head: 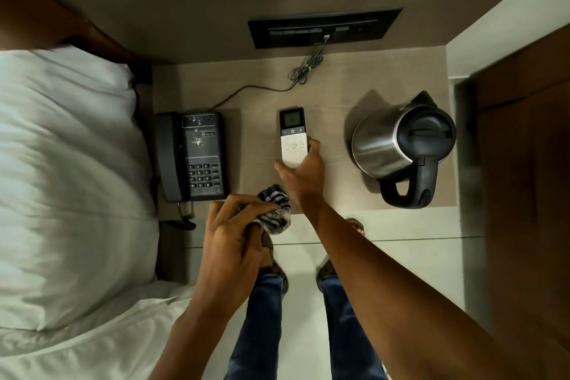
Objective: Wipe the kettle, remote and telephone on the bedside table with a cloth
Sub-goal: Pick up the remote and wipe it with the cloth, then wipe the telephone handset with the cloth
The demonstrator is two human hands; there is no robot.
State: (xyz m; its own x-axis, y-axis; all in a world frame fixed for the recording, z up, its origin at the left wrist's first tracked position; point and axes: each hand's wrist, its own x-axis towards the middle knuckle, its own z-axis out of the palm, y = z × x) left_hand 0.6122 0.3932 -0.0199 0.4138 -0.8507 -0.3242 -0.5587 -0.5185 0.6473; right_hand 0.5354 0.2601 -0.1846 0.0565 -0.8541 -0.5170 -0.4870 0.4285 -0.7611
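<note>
On the bedside table [259, 102], a black telephone [192, 156] sits at the left, a black-and-white remote [293, 136] in the middle, and a steel kettle [401, 148] with a black lid and handle at the right. My right hand [303, 173] grips the remote's near end, thumb on its left side and fingers on its right. My left hand [234, 231] is closed around a bunched blue-and-white patterned cloth [276, 210] at the table's front edge, just left of my right wrist.
A bed with a white pillow [68, 163] presses against the table's left side. A black switch panel [324, 28] on the wall feeds the phone cord [262, 89]. A dark wooden door [524, 163] stands at the right. My legs and feet are on the floor below.
</note>
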